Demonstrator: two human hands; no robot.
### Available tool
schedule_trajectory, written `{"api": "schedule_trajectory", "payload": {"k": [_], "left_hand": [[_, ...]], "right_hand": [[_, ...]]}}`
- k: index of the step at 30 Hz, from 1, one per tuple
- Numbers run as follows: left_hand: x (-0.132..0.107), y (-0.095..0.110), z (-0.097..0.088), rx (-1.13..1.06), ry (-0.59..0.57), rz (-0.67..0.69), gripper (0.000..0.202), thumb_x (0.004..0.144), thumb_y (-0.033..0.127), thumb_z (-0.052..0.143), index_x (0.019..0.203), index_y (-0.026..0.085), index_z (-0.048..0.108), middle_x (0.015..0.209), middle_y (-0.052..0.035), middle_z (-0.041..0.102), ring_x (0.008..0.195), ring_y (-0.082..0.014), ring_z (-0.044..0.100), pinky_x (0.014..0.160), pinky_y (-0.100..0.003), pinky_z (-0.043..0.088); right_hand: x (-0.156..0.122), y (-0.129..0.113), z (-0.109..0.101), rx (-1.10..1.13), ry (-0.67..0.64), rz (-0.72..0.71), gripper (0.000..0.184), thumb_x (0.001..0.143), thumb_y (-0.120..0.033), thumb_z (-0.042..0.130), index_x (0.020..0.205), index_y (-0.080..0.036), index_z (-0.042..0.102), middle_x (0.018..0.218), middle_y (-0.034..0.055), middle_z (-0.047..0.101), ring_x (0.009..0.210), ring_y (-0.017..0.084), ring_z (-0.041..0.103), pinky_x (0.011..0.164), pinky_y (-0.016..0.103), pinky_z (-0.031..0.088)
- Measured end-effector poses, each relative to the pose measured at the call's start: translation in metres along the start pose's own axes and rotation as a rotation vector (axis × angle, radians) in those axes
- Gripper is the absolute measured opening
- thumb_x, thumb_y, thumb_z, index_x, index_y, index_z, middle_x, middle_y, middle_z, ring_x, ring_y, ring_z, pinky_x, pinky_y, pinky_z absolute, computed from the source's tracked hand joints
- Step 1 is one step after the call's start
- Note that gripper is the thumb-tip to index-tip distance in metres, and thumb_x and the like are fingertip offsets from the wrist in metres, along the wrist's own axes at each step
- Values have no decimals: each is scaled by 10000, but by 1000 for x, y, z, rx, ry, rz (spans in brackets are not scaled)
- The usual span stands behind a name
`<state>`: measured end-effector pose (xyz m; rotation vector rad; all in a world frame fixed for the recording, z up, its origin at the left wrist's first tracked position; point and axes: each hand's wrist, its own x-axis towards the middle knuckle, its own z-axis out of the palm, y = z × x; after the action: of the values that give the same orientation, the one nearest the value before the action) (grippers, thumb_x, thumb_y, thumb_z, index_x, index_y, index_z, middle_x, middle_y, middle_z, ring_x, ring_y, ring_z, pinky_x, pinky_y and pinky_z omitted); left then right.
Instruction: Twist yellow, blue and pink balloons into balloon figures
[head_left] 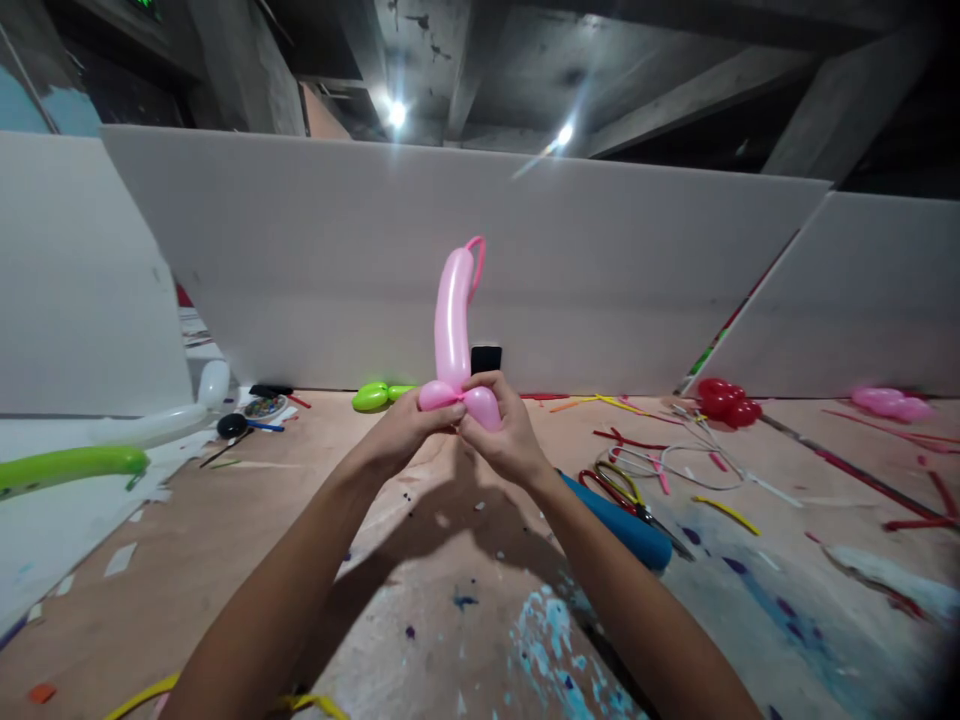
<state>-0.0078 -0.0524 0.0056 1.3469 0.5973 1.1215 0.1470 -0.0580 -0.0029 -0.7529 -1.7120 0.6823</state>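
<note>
A long pink balloon (453,318) stands upright above my hands, its thin uninflated tail curling at the top. Two small twisted pink bubbles sit at its base. My left hand (409,428) pinches the left bubble, fingers closed round it. My right hand (506,428) is closed on the right bubble, at the twist. Both hands are raised above the wooden table (247,520), touching each other at the twist.
White boards (337,260) wall the table's back and sides. A blue pump (630,530) and scissors (626,495) lie right of my forearm. Green balloons (375,396), red balloons (726,402), a pink balloon (892,403) and several loose uninflated balloons are scattered about. A long green balloon (71,466) lies at left.
</note>
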Motion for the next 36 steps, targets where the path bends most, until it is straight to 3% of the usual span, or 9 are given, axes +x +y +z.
{"api": "schedule_trajectory", "payload": {"k": [8, 13, 19, 23, 27, 30, 32, 34, 36], "left_hand": [[0, 2, 3, 31, 134, 85, 226, 673, 258, 760, 832, 117, 683, 741, -25, 651, 691, -119, 591, 703, -245, 496], [1, 2, -1, 106, 140, 160, 268, 624, 197, 717, 885, 143, 695, 772, -15, 657, 700, -131, 585, 678, -247, 485], [-1, 1, -5, 685, 166, 325, 286, 710, 237, 687, 983, 149, 693, 920, -60, 689, 864, -203, 609, 781, -310, 490], [1, 2, -6, 728, 249, 294, 288, 739, 295, 671, 977, 133, 681, 863, -45, 689, 770, -179, 609, 697, -273, 481], [2, 4, -12, 619, 257, 205, 332, 748, 389, 680, 928, 110, 685, 832, -49, 677, 745, -173, 602, 673, -266, 477], [-1, 6, -13, 531, 102, 199, 366, 762, 381, 687, 1017, 119, 679, 952, -75, 692, 828, -182, 617, 723, -266, 484], [-2, 7, -13, 500, 32, 244, 374, 784, 372, 673, 1075, 137, 669, 1028, -84, 689, 881, -183, 621, 756, -265, 484], [-2, 8, -12, 512, 53, 279, 368, 796, 373, 664, 1083, 141, 664, 1029, -84, 691, 889, -181, 623, 771, -266, 481], [-1, 7, -13, 554, 132, 276, 352, 794, 371, 662, 1053, 132, 665, 964, -76, 695, 858, -177, 622, 760, -266, 480]], "right_hand": [[4, -8, -9, 18, -83, 46, 280, 728, -251, 638, 958, -206, 484, 886, -10, 528, 712, 111, 509, 624, 234, 438], [10, -2, -10, 591, -244, 389, 312, 706, -300, 643, 960, -207, 487, 684, -45, 529, 476, 79, 443, 392, 183, 337], [21, 7, -19, 1037, -228, 795, 195, 818, -339, 504, 878, -154, 527, 620, 12, 572, 445, 87, 465, 321, 152, 288], [18, 3, -26, 966, -293, 642, 410, 844, -525, 518, 1018, -157, 570, 810, 65, 647, 660, 149, 604, 474, 217, 468], [14, 8, -24, 585, -204, 344, 388, 749, -446, 711, 1017, -191, 598, 821, 26, 634, 663, 124, 601, 478, 185, 440], [16, 17, -19, 618, -186, 443, 384, 817, -544, 567, 876, -165, 591, 619, 1, 574, 446, 85, 479, 365, 181, 333], [18, 21, -16, 760, -291, 599, 383, 831, -539, 487, 817, -165, 565, 529, -25, 513, 349, 58, 348, 317, 181, 253], [18, 24, -13, 826, -445, 702, 379, 825, -533, 461, 790, -166, 551, 475, -55, 435, 318, 43, 246, 302, 181, 203], [17, 24, -10, 765, -501, 687, 441, 828, -589, 437, 843, -167, 564, 516, -41, 462, 343, 55, 306, 316, 188, 234]]}}
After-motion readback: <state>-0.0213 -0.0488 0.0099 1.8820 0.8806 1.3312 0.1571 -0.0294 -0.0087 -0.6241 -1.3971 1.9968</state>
